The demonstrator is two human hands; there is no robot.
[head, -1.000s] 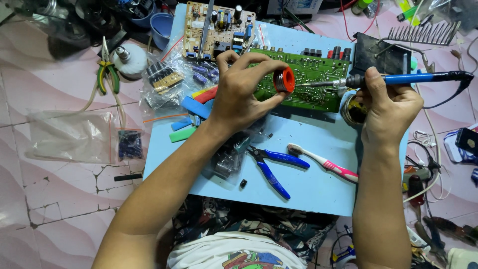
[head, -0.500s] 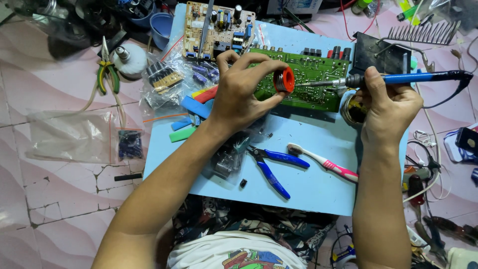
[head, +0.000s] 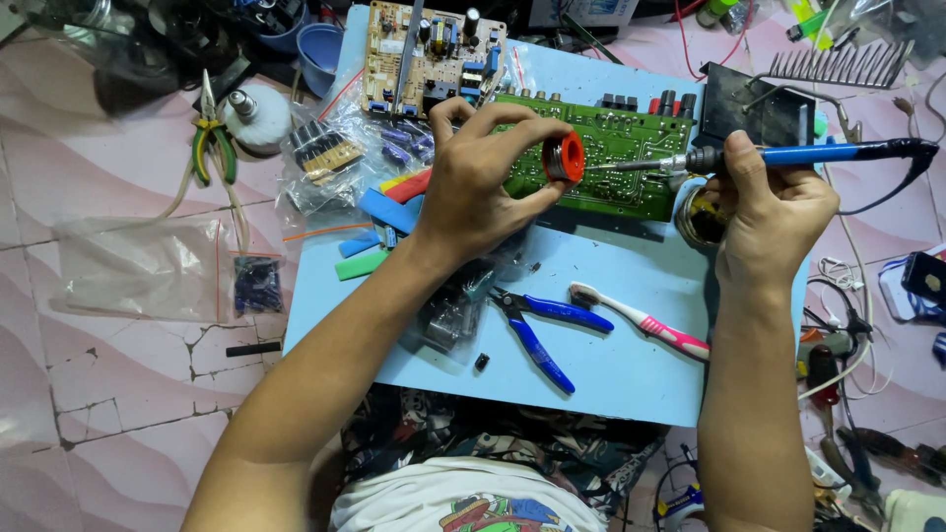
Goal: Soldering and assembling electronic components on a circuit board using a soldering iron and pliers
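Note:
My left hand [head: 485, 182] grips an orange spool of solder wire [head: 565, 158] over a green circuit board [head: 631, 158] lying on a light blue work board [head: 631, 365]. In my right hand [head: 769, 212] is a blue-handled soldering iron [head: 788, 155], its metal tip pointing left and resting on the green board close to the spool. A small round tin [head: 695, 217] sits just under my right hand's fingers.
Blue-handled cutters [head: 537, 325] and a pink toothbrush [head: 641, 320] lie on the work board near me. A tan circuit board [head: 429, 54], bags of small parts [head: 335, 158], green-handled pliers [head: 210, 133] and a black metal stand [head: 754, 113] surround the work.

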